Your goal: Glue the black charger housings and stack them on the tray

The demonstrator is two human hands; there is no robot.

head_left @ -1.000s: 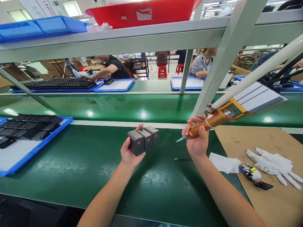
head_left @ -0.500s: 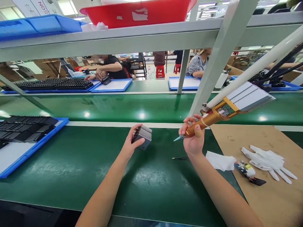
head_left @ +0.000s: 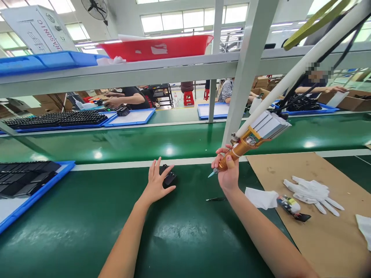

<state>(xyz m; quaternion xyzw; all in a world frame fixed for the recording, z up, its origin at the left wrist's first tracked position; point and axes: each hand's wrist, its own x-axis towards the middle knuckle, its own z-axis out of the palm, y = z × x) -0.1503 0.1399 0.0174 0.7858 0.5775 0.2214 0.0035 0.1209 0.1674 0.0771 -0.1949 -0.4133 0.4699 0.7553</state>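
My left hand [head_left: 156, 183] is open, with its fingers spread beside and partly over a small black box-shaped housing [head_left: 168, 178]. The housing stands on the green bench, and part of it is hidden by the fingers. Whether the fingertips touch it I cannot tell. My right hand [head_left: 228, 172] is wrapped round a gold glue dispenser [head_left: 239, 148], whose tapered pale-blue tip points down and to the left. Several light grey slabs [head_left: 271, 124] sit at the dispenser's upper end. Below that hand lies a thin dark tool [head_left: 216, 199], like tweezers.
A blue-rimmed tray [head_left: 65, 170] of black housings stands at the left. On brown cardboard [head_left: 313, 235] at right lie white gloves [head_left: 314, 193], a circuit assembly [head_left: 290, 206] and white tissue [head_left: 262, 197]. A white pole [head_left: 298, 73] slants overhead; co-workers sit across the bench.
My left hand has let go of the housing, which now stands on the bench, and its fingers have spread. My right hand still grips the dispenser. The view has tilted up and shifted right.
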